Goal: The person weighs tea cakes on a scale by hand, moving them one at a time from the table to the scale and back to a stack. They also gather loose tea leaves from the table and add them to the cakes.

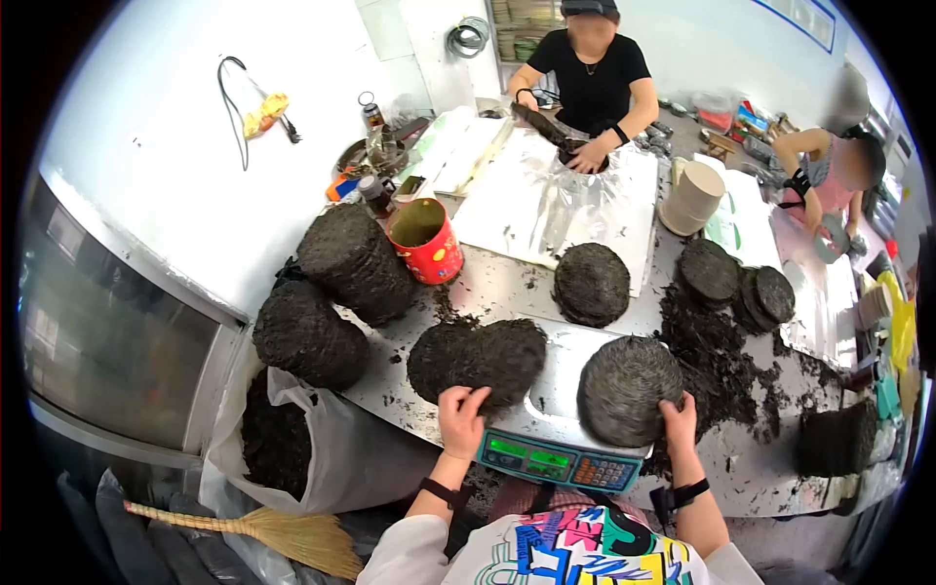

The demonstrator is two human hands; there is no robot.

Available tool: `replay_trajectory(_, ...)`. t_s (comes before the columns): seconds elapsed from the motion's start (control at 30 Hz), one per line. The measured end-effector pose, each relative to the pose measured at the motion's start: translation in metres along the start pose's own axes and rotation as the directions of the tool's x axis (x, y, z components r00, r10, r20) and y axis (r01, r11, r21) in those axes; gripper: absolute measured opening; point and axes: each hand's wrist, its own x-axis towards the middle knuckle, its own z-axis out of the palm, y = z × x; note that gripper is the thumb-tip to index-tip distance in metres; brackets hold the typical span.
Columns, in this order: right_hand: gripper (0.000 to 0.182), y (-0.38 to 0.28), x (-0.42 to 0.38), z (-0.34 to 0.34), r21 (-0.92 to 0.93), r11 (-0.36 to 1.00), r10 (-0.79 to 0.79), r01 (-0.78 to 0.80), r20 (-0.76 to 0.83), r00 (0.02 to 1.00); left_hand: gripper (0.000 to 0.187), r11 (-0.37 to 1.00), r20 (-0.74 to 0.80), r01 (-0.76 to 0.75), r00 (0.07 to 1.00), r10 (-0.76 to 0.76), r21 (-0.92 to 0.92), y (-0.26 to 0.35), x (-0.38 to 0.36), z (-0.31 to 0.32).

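My left hand (461, 419) pinches the near edge of a dark, flaky round cake (502, 361), possibly dried seaweed, at the left side of the scale. That cake overlaps another dark cake (437, 361) lying on the table. On the steel scale (561, 390), a larger dark disc (632, 392) rests at the right, and my right hand (680, 419) grips its right edge, fingertips partly hidden. The scale's green-lit display panel (558, 462) faces me between my wrists; its digits are too small to read.
Tall dark stacks (356, 263) and a red tin (425, 242) stand at left, above an open sack (322, 439). Loose dark flakes (717, 351) and smaller cakes (709, 273) lie at right. Across the table, a person (593, 78) handles dark material over plastic; another person sits far right.
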Motion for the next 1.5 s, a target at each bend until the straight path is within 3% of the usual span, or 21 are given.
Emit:
replay_trajectory(0.07, 0.064, -0.017, 0.001, -0.024, 0.139, 0.976, 0.196, -0.168, -0.219, 0.956, 0.044, 0.993, 0.245, -0.018, 0.968, 0.046, -0.116, 0.03, 0.0, 0.011)
replay_trajectory(0.1, 0.065, 0.014, 0.023, -0.045, 0.264, 0.959, 0.165, -0.103, -0.229, 0.959, 0.046, 0.988, 0.282, -0.026, 0.957, 0.068, -0.151, 0.043, -0.009, 0.023)
replay_trajectory(0.2, 0.064, -0.019, 0.005, -0.031, 0.604, 0.786, 0.179, -0.132, -0.017, 0.984, 0.045, 0.947, 0.389, -0.082, 0.898, 0.205, -0.311, 0.085, -0.004, 0.038)
replay_trajectory(0.27, 0.061, -0.042, -0.017, 0.006, 0.534, 0.841, 0.139, -0.089, -0.055, 0.989, 0.035, 0.913, 0.34, -0.113, 0.905, 0.257, -0.392, 0.105, -0.006, 0.048)
replay_trajectory(0.37, 0.055, -0.018, -0.017, 0.04, 0.275, 0.951, -0.138, 0.14, -0.027, 0.99, 0.013, 0.868, 0.216, -0.169, 0.93, 0.297, -0.467, 0.105, -0.016, 0.048)
replay_trajectory(0.43, 0.049, -0.028, -0.03, 0.033, -0.041, 0.935, -0.353, 0.352, -0.046, 0.934, 0.006, 0.947, 0.183, -0.102, 0.969, 0.164, -0.306, 0.09, -0.025, 0.031)
replay_trajectory(0.53, 0.04, 0.001, -0.014, -0.017, -0.485, 0.788, -0.533, 0.378, -0.232, 0.814, 0.012, 0.977, 0.151, 0.067, 0.988, -0.036, -0.204, 0.059, -0.041, 0.008)
replay_trajectory(0.57, 0.041, 0.038, 0.006, -0.037, -0.453, 0.837, -0.489, 0.306, -0.368, 0.791, 0.011, 0.99, 0.13, 0.068, 0.99, -0.052, -0.122, 0.05, -0.045, 0.001)
replay_trajectory(0.63, 0.057, 0.085, 0.03, -0.076, -0.481, 0.877, -0.274, -0.018, -0.531, 0.802, 0.009, 0.973, 0.136, 0.2, 0.973, -0.184, -0.111, 0.047, -0.049, -0.009)
replay_trajectory(0.7, 0.088, 0.098, 0.036, -0.081, -0.504, 0.81, -0.11, -0.3, -0.633, 0.766, 0.008, 0.948, 0.108, 0.298, 0.952, -0.286, -0.111, 0.047, -0.047, -0.012)
replay_trajectory(0.73, 0.095, 0.104, 0.041, -0.083, -0.556, 0.74, -0.029, -0.378, -0.589, 0.808, 0.008, 0.943, 0.11, 0.316, 0.946, -0.305, -0.105, 0.051, -0.044, -0.015)
replay_trajectory(0.8, 0.09, 0.118, 0.046, -0.089, -0.506, 0.844, -0.098, -0.178, -0.472, 0.876, 0.009, 0.942, 0.13, 0.32, 0.943, -0.306, -0.103, 0.052, -0.039, -0.018)
replay_trajectory(0.87, 0.074, 0.101, 0.044, -0.086, -0.527, 0.838, -0.113, -0.146, -0.428, 0.897, 0.009, 0.96, 0.088, 0.259, 0.964, -0.25, -0.106, 0.048, -0.034, -0.019)
replay_trajectory(0.93, 0.042, 0.082, 0.037, -0.093, -0.345, 0.936, -0.177, 0.076, -0.273, 0.945, 0.009, 0.943, 0.112, 0.316, 0.946, -0.304, -0.101, 0.046, -0.028, -0.024)
replay_trajectory(1.0, 0.04, 0.086, 0.042, -0.108, -0.201, 0.969, -0.205, 0.143, -0.336, 0.919, 0.009, 0.935, 0.102, 0.338, 0.939, -0.328, -0.11, 0.043, -0.02, -0.022)
replay_trajectory(1.07, 0.043, 0.035, 0.021, -0.113, -0.162, 0.967, -0.233, 0.195, -0.259, 0.937, 0.009, 0.909, 0.099, 0.359, 0.933, -0.345, -0.211, 0.038, -0.01, -0.015)
replay_trajectory(1.13, 0.027, -0.01, 0.002, -0.099, -0.146, 0.915, -0.403, 0.375, -0.322, 0.857, 0.01, 0.859, 0.127, 0.4, 0.916, -0.38, -0.32, 0.042, 0.006, -0.009)
replay_trajectory(1.27, 0.033, -0.049, 0.0, -0.094, -0.065, 0.888, -0.444, 0.456, -0.387, 0.808, 0.01, 0.801, 0.188, 0.4, 0.917, -0.353, -0.446, 0.052, 0.041, 0.006)
replay_trajectory(1.4, 0.055, 0.018, 0.056, -0.125, -0.501, 0.794, -0.558, 0.343, -0.378, 0.739, 0.026, 0.701, 0.313, 0.477, 0.879, -0.36, -0.53, 0.04, 0.053, 0.047)
replay_trajectory(1.47, 0.052, 0.008, 0.03, -0.094, -0.335, 0.86, -0.493, 0.385, -0.354, 0.794, 0.052, 0.671, 0.405, 0.555, 0.828, -0.387, -0.493, 0.03, 0.039, 0.083)
replay_trajectory(1.5, 0.048, -0.025, -0.009, -0.057, -0.086, 0.947, -0.322, 0.311, -0.285, 0.903, 0.058, 0.63, 0.51, 0.645, 0.752, -0.418, -0.434, 0.038, 0.039, 0.097)
